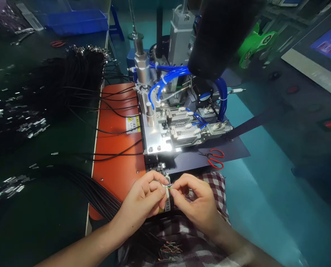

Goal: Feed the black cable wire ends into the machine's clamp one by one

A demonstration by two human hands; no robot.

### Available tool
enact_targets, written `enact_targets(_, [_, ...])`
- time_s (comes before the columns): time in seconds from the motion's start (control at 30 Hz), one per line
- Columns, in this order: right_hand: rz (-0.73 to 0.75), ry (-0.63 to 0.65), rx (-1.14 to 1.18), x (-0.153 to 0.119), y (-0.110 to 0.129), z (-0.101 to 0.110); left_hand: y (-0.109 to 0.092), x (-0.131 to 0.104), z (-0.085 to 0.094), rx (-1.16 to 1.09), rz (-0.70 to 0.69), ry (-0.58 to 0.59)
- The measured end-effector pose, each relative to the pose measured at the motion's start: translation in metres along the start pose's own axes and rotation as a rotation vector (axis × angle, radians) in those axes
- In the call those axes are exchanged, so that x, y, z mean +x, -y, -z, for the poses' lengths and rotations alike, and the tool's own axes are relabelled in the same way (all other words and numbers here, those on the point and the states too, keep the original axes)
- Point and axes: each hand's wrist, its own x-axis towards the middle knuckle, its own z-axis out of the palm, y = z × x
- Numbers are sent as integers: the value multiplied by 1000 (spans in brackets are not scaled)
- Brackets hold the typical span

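Observation:
My left hand (147,196) is closed in a pinch on thin coloured wires (167,186) at the front edge of the machine. Opposite it, my right hand (195,196) pinches the same wires between thumb and index finger, the fingertips of both hands nearly touching. White, green and yellowish strands show between them. A bundle of black cables (95,194) runs from the left and passes beneath my left forearm. Bare copper-coloured wire ends (171,247) lie over the checked cloth (218,189) on my lap.
Behind my hands stands a metal machine (157,135) with blue tubes (176,71). Red-handled cutters (215,159) lie to its front right. An orange plate (115,141) carries several black cables. More cables (82,70) with metal ends pile up at left, near a blue bin (78,22).

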Motion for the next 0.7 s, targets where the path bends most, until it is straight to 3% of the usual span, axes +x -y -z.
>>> enact_targets(0.1, [298,20,-269,-1,4,5,-1,-1,-2,26,1,-15])
enact_targets(0.23, [398,101,-428,5,10,15,-4,-2,-5,57,20,-22])
enact_targets(0.33, [312,130,-368,8,13,17,-5,-2,-5,67,33,-33])
enact_targets(0.53, [-10,155,-127,9,9,14,-4,-1,-4,41,76,-52])
enact_targets(0.7, [-88,174,-55,11,8,13,-5,0,-7,13,111,-99])
